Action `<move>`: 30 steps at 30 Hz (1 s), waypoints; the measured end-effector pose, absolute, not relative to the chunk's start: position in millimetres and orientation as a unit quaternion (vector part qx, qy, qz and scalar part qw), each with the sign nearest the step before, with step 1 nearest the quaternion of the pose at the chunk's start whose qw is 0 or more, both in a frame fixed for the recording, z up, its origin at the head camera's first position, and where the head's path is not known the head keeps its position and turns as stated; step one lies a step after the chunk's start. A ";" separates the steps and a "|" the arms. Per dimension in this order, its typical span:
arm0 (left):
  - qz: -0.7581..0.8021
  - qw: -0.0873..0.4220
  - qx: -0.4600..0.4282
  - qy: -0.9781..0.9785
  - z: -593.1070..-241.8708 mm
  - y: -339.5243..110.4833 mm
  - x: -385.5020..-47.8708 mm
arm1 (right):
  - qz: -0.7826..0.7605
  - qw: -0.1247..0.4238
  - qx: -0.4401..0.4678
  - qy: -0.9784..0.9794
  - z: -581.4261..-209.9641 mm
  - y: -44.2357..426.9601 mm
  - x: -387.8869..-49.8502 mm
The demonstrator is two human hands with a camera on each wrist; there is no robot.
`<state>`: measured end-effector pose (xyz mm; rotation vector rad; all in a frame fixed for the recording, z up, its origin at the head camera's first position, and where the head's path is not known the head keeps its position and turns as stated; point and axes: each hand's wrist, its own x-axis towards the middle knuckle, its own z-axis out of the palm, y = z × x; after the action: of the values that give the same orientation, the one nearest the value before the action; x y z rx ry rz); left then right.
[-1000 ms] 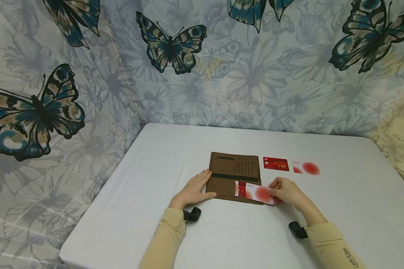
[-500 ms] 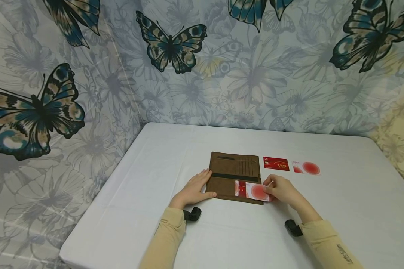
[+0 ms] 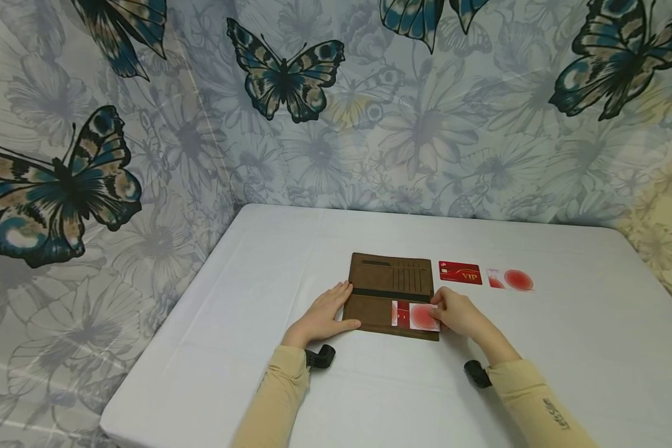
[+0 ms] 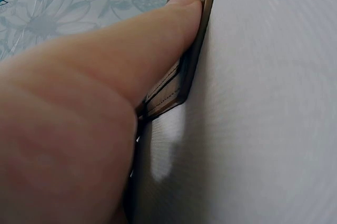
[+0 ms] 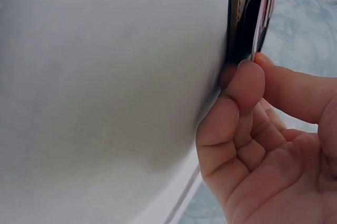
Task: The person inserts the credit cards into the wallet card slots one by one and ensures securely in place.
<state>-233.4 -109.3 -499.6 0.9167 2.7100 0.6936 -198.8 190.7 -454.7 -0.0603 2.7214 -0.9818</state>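
A brown wallet (image 3: 372, 311) lies spread flat on the white table, several card slots on its far half. My left hand (image 3: 323, 316) rests on the wallet's left edge with straight fingers; in the left wrist view the thumb (image 4: 158, 29) lies on the wallet's near edge. Between thumb and fingertips my right hand (image 3: 460, 314) pinches the right end of a white card with a red circle (image 3: 422, 317), over the near half of the wallet. Red-and-white card strips (image 3: 401, 315) show just left of it. The right wrist view shows the pinched card edge-on, above the wallet's lower leather.
A red VIP card (image 3: 460, 272) lies right of the wallet's far half. Beside it is another white card with a red circle (image 3: 518, 280). The white table (image 3: 229, 298) meets a butterfly-patterned cloth backdrop (image 3: 425, 137) at its far edge.
My right hand has moved left, sliding the white card with the red circle further in over the wallet's near half. The left hand has stayed put.
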 end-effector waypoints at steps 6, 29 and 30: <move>0.239 0.098 0.310 0.915 -500.1 -109.4 -233.6 | -0.315 0.121 -0.036 0.941 -454.1 188.3 -200.9; 0.236 0.096 0.311 0.916 -500.1 -109.2 -233.5 | -0.285 0.118 -0.052 0.950 -452.2 177.3 -198.1; 0.236 0.096 0.311 0.916 -500.0 -109.1 -233.6 | -0.285 0.118 -0.055 0.950 -451.3 176.7 -197.9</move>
<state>-233.6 -109.1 -500.0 0.9212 2.7129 0.6978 -197.9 176.7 -451.3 -0.1608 2.7779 -0.8342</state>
